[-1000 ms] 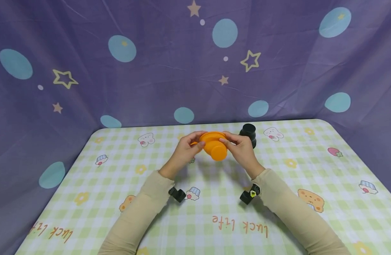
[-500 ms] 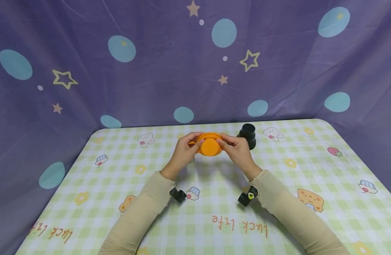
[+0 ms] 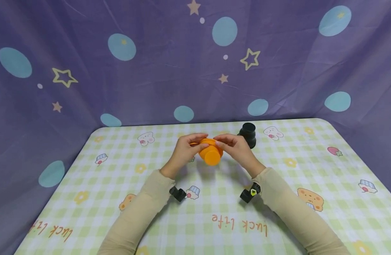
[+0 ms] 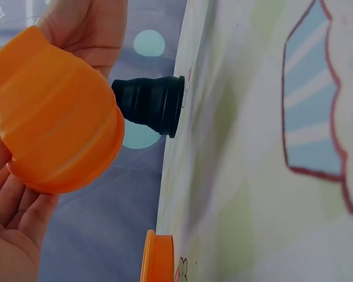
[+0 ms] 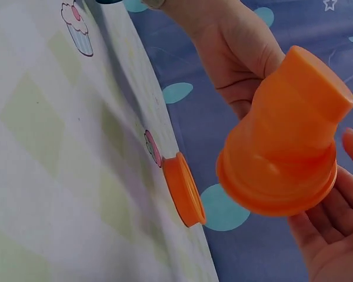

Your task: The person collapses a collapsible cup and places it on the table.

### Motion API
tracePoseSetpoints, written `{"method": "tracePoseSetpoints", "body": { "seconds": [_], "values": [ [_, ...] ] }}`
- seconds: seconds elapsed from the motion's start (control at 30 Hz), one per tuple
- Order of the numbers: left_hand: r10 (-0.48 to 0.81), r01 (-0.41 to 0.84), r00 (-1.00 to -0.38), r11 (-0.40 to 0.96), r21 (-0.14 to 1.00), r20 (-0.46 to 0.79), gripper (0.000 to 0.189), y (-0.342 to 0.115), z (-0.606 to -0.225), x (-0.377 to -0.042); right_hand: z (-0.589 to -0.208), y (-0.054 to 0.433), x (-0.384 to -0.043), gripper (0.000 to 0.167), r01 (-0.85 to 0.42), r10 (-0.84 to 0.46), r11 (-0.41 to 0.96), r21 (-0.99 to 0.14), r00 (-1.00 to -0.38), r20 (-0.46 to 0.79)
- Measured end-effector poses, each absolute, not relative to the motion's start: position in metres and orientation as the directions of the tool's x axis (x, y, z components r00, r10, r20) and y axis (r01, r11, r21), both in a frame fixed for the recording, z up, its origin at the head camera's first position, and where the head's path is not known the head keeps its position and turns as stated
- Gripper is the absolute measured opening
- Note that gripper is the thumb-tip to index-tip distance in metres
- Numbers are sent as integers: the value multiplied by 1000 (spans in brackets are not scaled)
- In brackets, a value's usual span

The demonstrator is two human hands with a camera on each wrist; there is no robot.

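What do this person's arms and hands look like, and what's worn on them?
Plain beige fabric sleeves reach both wrists. Each wrist carries a small, blocky black camera; the right one bears a yellow marking. The left hand and right hand are gloveless.

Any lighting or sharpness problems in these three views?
Head view: bright, with soft shadows on the tablecloth under the orange cup and no strong glare; left wrist view: dimmer, the cloth's pale checks soft-edged; right wrist view: also dim, the table running steeply up the frame, though the cup's outline stays readable.
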State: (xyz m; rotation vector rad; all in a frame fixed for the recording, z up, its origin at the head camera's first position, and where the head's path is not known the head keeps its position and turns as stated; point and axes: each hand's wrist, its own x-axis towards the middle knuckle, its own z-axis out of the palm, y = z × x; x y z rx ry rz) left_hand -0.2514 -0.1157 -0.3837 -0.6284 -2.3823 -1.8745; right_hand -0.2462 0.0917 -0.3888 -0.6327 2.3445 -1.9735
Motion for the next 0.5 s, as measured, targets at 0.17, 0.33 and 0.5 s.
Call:
{"method": "tracePoseSetpoints", "body": {
  "seconds": [0.17, 0.33, 0.5],
  "values": [
    [282, 331, -921, 203, 922, 268, 31, -113, -383, -251, -389, 90, -246, 28, -289, -386, 153, -945, -898, 212],
    [288, 330, -919, 188, 925, 269, 30, -113, -384, -251, -390, 90, -245, 27, -312, -387, 175, -934, -894, 226],
    [319, 325, -909, 140, 935, 269, 31, -115, -383, -250, -390, 91, -246, 26, -361, -372, 146, -921, -883, 287]
  ]
}}
